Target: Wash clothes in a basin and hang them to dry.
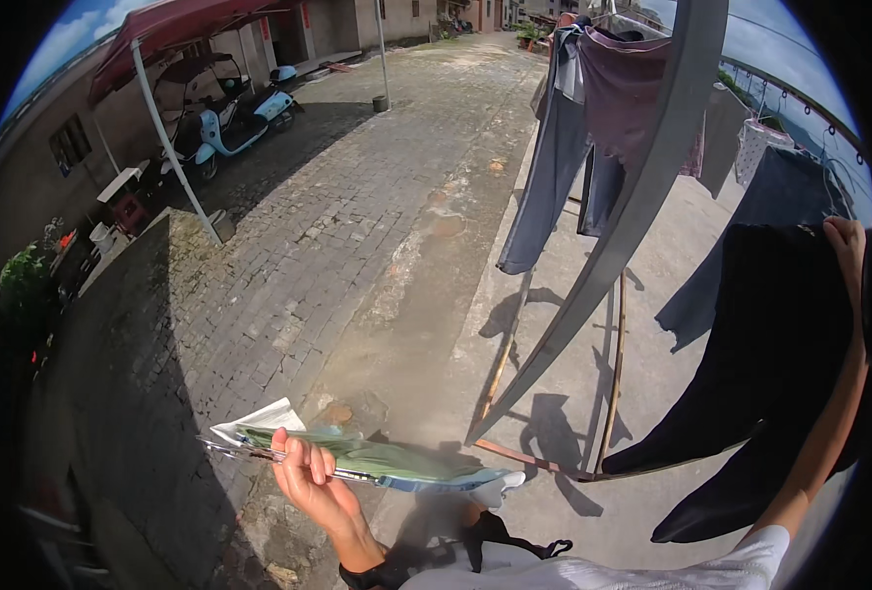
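Raised at the lower left, my left hand (307, 472) is closed around a bundle of thin metal clothes hangers (240, 450). Green cloth (377, 453) hangs along this bundle, with a white cloth (262, 420) at one end and another white piece (502, 487) at the other. My right hand (847, 247) reaches up at the far right and grips the top edge of black trousers (768, 332). Their legs drop toward the concrete. Just behind them hangs a dark blue garment (753, 236).
A curved grey metal post (613, 214) stands close before me. Beyond it hang grey-blue trousers (550, 177) and a maroon garment (620, 81). Rusty base bars (620, 354) cross the ground. A rail with hooks (797, 96) runs upper right. A blue scooter (222, 140) is parked under a canopy.
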Motion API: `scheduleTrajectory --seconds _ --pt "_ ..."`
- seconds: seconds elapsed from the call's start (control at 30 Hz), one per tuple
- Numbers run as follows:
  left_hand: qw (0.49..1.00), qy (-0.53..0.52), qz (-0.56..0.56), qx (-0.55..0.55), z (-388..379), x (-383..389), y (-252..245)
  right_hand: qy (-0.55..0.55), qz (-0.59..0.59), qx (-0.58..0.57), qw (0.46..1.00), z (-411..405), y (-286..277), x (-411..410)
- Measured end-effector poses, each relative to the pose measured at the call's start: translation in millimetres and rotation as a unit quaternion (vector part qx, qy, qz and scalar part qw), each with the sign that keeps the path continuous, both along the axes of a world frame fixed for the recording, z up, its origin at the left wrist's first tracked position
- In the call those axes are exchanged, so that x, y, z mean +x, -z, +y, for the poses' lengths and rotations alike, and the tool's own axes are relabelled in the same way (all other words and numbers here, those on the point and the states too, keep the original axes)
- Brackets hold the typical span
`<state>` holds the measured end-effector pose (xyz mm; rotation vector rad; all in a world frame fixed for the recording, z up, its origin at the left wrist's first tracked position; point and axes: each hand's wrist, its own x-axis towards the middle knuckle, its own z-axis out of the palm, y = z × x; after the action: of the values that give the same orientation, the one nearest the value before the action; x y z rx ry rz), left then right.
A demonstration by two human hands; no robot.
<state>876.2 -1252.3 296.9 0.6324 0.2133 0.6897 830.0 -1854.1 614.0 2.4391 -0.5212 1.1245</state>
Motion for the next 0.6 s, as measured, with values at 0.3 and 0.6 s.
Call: scheduleTrajectory --seconds 0.3,0.6 --pt "0.992 -0.120 -0.002 -0.025 146.5 -88.9 19.3 -0.058 0.191 0.289 0.936 355.7 159.5 -91.6" --pt "0.964 -0.266 0.016 -0.002 305.7 -181.0 17.1 -0.540 0.154 0.356 0.747 524.2 214.0 -39.0"
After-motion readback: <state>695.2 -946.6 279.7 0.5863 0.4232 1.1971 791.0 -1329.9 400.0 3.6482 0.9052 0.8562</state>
